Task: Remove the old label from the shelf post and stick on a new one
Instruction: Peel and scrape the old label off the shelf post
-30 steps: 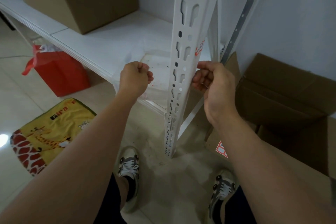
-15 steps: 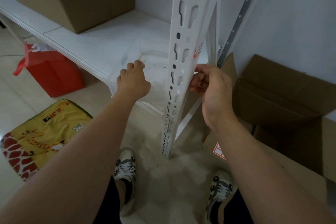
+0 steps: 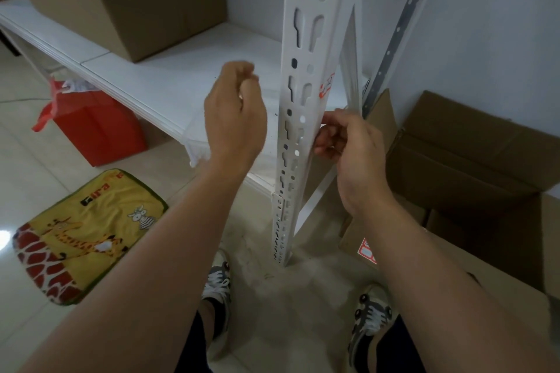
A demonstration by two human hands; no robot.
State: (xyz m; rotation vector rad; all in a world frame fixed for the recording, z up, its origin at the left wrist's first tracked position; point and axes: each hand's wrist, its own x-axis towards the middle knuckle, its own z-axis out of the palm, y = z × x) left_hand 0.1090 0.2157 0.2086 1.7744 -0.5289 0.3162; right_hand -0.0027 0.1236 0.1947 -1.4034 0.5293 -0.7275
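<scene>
White metal shelving against a pale wall, brown cartons stacked at right, a red bag (image 3: 97, 127) and a giraffe mat (image 3: 78, 230) on the tiled floor. Slotted shelf post (image 3: 300, 118) stands upright in front of me. Old label (image 3: 326, 85), red and white, sits on the post's right edge, looks partly torn, not fully off yet. My right hand (image 3: 348, 145) is just below it, fingers curled in at the post's edge, probably picking at residue or a label scrap; can't tell if anything is actually pinched. My left hand (image 3: 235, 112) hangs left of the post, apart from it, fingers loosely curled and blurred, can't tell if it holds anything. Shelf board (image 3: 169, 82) behind. New label not seen anywhere
</scene>
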